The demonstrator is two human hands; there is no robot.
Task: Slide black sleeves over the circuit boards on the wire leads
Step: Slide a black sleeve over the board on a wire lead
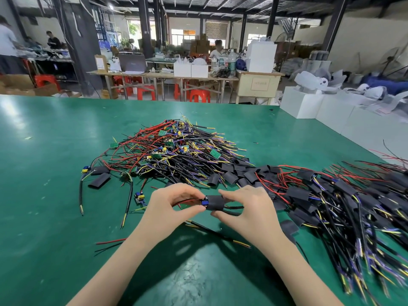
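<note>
Sleeve [215,202], matte black at frame centre, covers a board whose blue end [205,203] protrudes, both hands' [171,204] [245,208] grips pinching it.

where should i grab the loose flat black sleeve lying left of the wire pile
Pinch the loose flat black sleeve across its long edges near the middle, coming from above. It lies flat on the green table, apart from the wires, with both open ends free.

Green table mat [55,173]: smooth, faint sheen, scuffed near edge. Black sleeve [215,202]: matt, rubbery-looking. Wire leads [154,146]: glossy plastic insulation.
</note>
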